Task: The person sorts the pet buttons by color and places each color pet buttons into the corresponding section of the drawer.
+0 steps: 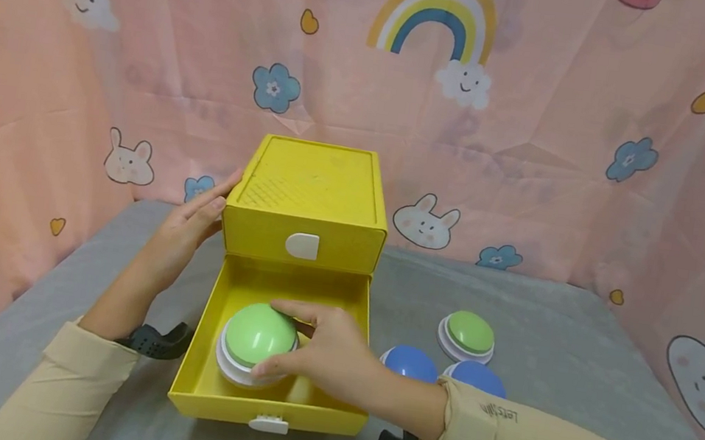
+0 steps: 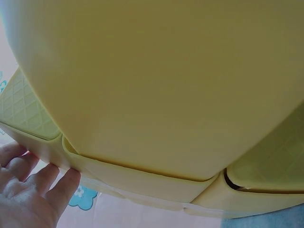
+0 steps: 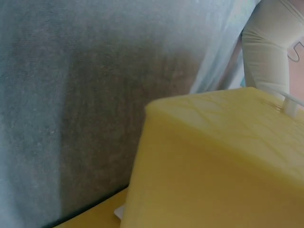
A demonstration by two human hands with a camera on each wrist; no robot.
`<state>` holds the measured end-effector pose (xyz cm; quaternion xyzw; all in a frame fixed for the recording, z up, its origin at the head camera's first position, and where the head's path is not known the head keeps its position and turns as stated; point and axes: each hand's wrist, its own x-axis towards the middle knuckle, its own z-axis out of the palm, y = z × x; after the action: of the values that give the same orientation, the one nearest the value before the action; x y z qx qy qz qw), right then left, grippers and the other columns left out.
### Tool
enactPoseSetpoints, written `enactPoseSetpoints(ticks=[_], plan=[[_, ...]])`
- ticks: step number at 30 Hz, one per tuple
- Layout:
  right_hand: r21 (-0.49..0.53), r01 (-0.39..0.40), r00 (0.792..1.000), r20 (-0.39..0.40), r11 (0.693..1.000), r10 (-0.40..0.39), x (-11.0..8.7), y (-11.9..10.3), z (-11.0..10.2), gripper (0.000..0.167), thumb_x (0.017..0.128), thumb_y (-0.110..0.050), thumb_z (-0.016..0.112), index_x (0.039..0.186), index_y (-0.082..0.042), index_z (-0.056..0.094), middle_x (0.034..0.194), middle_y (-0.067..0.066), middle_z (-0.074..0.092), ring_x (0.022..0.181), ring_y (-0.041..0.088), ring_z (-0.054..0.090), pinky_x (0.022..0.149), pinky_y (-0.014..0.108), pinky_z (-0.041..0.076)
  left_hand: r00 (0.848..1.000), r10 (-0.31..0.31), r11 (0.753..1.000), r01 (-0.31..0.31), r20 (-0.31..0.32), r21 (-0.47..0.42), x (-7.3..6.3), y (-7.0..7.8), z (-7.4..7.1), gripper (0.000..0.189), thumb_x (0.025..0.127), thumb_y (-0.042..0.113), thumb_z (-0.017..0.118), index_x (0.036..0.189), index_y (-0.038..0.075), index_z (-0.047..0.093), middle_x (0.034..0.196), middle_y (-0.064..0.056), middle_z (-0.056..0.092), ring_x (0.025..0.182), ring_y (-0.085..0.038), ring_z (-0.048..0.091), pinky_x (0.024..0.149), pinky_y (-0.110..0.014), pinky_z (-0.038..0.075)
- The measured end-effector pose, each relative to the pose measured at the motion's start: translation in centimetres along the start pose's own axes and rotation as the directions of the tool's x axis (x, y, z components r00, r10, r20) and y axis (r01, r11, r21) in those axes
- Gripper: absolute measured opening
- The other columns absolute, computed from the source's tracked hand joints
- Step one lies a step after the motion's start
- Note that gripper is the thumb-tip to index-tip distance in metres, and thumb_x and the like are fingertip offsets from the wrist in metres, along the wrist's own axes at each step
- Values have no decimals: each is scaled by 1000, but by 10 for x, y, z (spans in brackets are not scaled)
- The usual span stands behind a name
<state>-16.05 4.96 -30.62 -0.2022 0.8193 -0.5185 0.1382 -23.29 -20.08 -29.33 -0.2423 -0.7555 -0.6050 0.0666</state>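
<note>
In the head view a yellow two-drawer box [image 1: 311, 181] stands on the table with its lower drawer [image 1: 273, 415] pulled out and the upper one closed. My right hand [image 1: 335, 355] reaches into that lower drawer and grips a green push button [image 1: 260, 334] with a white base, thumb at the near side and fingers at the far side. My left hand [image 1: 179, 242] rests with extended fingers against the box's left side; the left wrist view shows its fingers [image 2: 64, 190] touching the yellow wall. The right wrist view shows the drawer's outside [image 3: 204, 156], not the hand.
Right of the drawer lie another green button [image 1: 470, 332] and two blue buttons, one [image 1: 412, 362] beside the other [image 1: 479, 377], both partly hidden by the right arm. Grey cloth [image 1: 552, 328] covers the table. A pink printed curtain [image 1: 539, 126] hangs behind.
</note>
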Motion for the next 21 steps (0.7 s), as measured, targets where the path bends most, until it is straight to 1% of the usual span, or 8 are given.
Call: enactPoseSetpoints(ticks=[3, 5, 10, 15, 18, 21], plan=[[-28, -2, 1000, 9, 1000, 3, 2, 0, 2, 71, 69, -19, 92, 134, -9, 64, 137, 7, 64, 129, 28, 59, 104, 37, 53, 1000, 2, 1000, -2, -1, 7, 1, 1, 0, 55, 109, 37, 33, 160, 20, 22, 168, 2, 18, 155, -23, 16, 123, -60, 19], [-41, 1, 1000, 19, 999, 0, 3, -1, 3, 72, 69, -19, 92, 134, -8, 63, 137, 8, 64, 129, 27, 59, 103, 36, 53, 1000, -1, 1000, 1, -4, 12, 1, 1, 1, 54, 109, 38, 33, 160, 22, 22, 168, 2, 18, 155, -23, 17, 123, -60, 19], [-120, 2, 999, 34, 993, 2, 4, -4, 5, 73, 68, -21, 93, 134, -8, 64, 135, 8, 65, 123, 22, 63, 98, 30, 56, 1000, -7, 1000, 7, -4, 11, 1, 2, 2, 53, 109, 38, 34, 159, 26, 24, 168, 3, 18, 155, -23, 17, 123, -60, 19], [-207, 11, 999, 45, 978, -2, 7, -4, 7, 74, 66, -22, 94, 133, -8, 65, 132, 7, 67, 113, 17, 65, 91, 24, 56, 1000, -9, 1000, 9, -9, 9, 0, 2, 2, 54, 109, 38, 34, 160, 23, 23, 168, 4, 19, 155, -22, 17, 123, -60, 20], [-246, 30, 998, 61, 969, -15, 9, -4, 9, 75, 66, -22, 94, 133, -7, 64, 132, 8, 67, 112, 17, 65, 89, 23, 56, 1000, -8, 1000, 8, -13, 9, 0, 2, 2, 55, 109, 38, 34, 160, 21, 23, 167, 3, 20, 155, -23, 17, 123, -61, 20], [-261, 37, 997, 74, 965, -18, 10, -5, 11, 76, 66, -21, 93, 135, -7, 63, 134, 8, 66, 116, 19, 64, 91, 22, 55, 1000, -8, 1000, 8, -12, 2, -1, 2, 2, 55, 109, 38, 34, 160, 21, 23, 168, 3, 20, 155, -23, 17, 123, -61, 19]])
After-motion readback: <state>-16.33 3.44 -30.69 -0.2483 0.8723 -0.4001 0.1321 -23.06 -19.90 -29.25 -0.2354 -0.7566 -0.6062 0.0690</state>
